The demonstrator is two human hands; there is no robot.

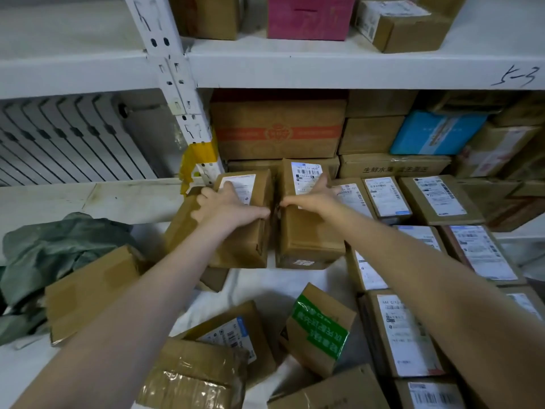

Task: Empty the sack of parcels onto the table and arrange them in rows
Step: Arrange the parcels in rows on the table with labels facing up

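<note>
Fingers [206, 192] of the left hand [231, 206] curl over the far left edge of the left parcel [244, 240], with the thumb laid along its right edge, so the hand grips the box from above. Across the label of the right parcel [306, 231] the right hand [314, 199] lies with its fingers [320, 184] stretched fairly straight and the thumb pointing to the box's left edge; it presses on the top, and whether it clasps the box cannot be told. Both brown boxes stand side by side at the far edge of the table [265, 284], labels up, with only a narrow dark gap between them. Just beside the right parcel, rows of parcels [436, 199] with white labels face up fill the table's right side, from far edge to near edge. Toward the near edge lie loose boxes at odd angles: a green-taped parcel [321, 329], a labelled parcel [233, 335] and a tape-wrapped parcel [191, 376]. A plain box [91, 290] sits tilted near the left edge, touching the crumpled grey-green sack [59, 246]. Behind the table white shelving [324, 69] holds stacked cartons, among them a red-banded carton [277, 128] and a blue box [436, 134]; a pink box [309, 16] sits one shelf higher. A radiator [59, 137] shows at the far left.
</note>
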